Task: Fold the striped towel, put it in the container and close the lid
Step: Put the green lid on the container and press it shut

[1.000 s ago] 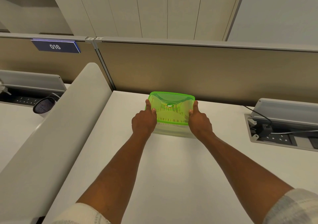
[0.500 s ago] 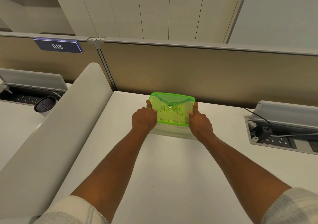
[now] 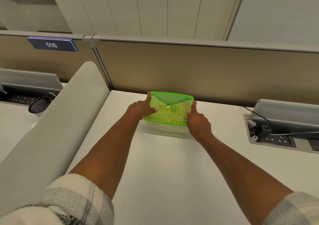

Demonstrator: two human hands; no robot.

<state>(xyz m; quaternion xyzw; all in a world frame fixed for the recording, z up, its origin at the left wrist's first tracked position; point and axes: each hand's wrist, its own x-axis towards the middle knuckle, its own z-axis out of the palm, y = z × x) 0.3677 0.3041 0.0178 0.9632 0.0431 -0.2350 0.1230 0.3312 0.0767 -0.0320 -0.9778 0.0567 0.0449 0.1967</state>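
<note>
A clear container [image 3: 165, 131] with a bright green translucent lid [image 3: 170, 109] sits on the white desk near the back partition. Through the lid I see the striped towel [image 3: 166, 119] folded inside. My left hand [image 3: 140, 108] presses on the lid's left side, thumb on top and index finger stretched toward the far left corner. My right hand [image 3: 198, 121] grips the container's right side with the thumb up along the lid's edge.
A beige partition [image 3: 207, 69] stands right behind the container. A grey side divider [image 3: 57, 121] runs along the desk's left edge. A recessed power socket box [image 3: 283, 133] with cables lies at the right. A black mesh cup [image 3: 40, 104] stands on the neighbouring desk.
My left hand has shifted from gripping the side to lying on the lid, with a finger extended to its far corner. The right hand stays in place. The container has not moved.
</note>
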